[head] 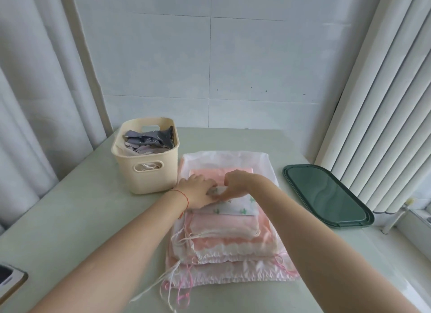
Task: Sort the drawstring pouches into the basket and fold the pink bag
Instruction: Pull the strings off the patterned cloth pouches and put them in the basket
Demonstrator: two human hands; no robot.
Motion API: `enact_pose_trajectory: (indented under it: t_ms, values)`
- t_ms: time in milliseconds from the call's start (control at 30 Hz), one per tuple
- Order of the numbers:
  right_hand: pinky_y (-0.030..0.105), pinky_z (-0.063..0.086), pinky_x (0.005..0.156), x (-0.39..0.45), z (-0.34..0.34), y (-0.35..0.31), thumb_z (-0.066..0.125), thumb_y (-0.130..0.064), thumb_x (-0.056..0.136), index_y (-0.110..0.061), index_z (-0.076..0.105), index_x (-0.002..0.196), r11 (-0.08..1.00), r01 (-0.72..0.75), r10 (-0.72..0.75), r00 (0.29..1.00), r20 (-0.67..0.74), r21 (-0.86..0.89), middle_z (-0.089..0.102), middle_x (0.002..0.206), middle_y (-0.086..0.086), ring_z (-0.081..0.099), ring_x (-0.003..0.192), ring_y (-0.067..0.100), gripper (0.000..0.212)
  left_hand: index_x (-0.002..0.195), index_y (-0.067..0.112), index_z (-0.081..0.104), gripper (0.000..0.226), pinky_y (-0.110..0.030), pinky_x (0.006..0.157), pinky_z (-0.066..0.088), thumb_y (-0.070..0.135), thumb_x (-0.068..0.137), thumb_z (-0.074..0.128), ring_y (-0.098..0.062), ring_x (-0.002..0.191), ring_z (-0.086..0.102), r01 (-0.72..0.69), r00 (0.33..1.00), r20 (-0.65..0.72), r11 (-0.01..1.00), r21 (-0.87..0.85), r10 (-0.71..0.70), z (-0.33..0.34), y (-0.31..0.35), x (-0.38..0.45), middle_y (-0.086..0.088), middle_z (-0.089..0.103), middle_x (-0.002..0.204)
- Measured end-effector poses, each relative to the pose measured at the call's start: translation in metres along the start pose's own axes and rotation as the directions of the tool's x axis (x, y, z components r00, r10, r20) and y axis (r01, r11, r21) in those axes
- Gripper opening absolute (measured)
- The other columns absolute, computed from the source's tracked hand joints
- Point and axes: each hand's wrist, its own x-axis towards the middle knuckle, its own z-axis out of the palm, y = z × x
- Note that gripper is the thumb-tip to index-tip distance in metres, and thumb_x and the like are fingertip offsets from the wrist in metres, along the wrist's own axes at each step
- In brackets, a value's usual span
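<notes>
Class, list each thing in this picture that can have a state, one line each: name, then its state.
Basket: upright, uncovered, holding grey and pale fabric pieces.
Cactus-print pouch: flat on top of the stack, both hands on it.
Pink pouch stack: piled flat, drawstrings trailing loose.
Green lid: lying flat on the table, apart from the basket.
Left hand: resting on the pouch.
Right hand: fingers curled, pinching the pouch.

A stack of bags lies mid-bench, a small pouch on top under both hands. The basket stands just left of the stack, holding pouches; a tray lies well right.
</notes>
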Motion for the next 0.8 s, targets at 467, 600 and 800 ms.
enact_pose_trajectory:
  t_ms: [467, 600, 800]
  values:
    - [0.032, 0.045, 0.096, -0.036, -0.034, 0.008, 0.07, -0.046, 0.084, -0.012, 0.05, 0.137, 0.983, 0.123, -0.114, 0.991, -0.069, 0.139, 0.054, 0.133, 0.004, 0.056, 0.115, 0.023, 0.066, 0.087, 0.016, 0.068, 0.026, -0.023, 0.069, 0.038, 0.029, 0.072, 0.086, -0.012, 0.088, 0.053, -0.058, 0.968, -0.227, 0.78, -0.624, -0.109, -0.034, -0.003, -0.017, 0.005, 0.06, 0.09]
    - [0.028, 0.043, 0.079, -0.037, -0.043, 0.008, 0.073, -0.037, 0.083, -0.014, 0.061, 0.126, 0.988, 0.145, -0.13, 0.973, -0.19, 0.062, 0.06, 0.119, 0.002, 0.054, 0.094, 0.018, 0.05, 0.084, 0.02, 0.062, 0.029, -0.024, 0.069, 0.038, 0.03, 0.071, 0.086, -0.014, 0.085, 0.052, -0.084, 0.953, -0.282, 0.796, -0.599, -0.112, -0.043, 0.001, -0.021, 0.005, 0.058, 0.088]
    - [0.029, 0.045, 0.085, -0.036, -0.033, 0.017, 0.067, -0.028, 0.09, -0.019, 0.066, 0.119, 0.981, 0.133, -0.088, 0.955, -0.282, 0.144, 0.062, 0.118, 0.001, 0.057, 0.101, 0.021, 0.03, 0.077, 0.017, 0.055, 0.022, -0.024, 0.055, 0.032, 0.023, 0.081, 0.076, -0.012, 0.062, 0.044, -0.008, 0.96, -0.228, 0.792, -0.611, -0.166, -0.037, 0.0, -0.025, 0.003, 0.047, 0.07]
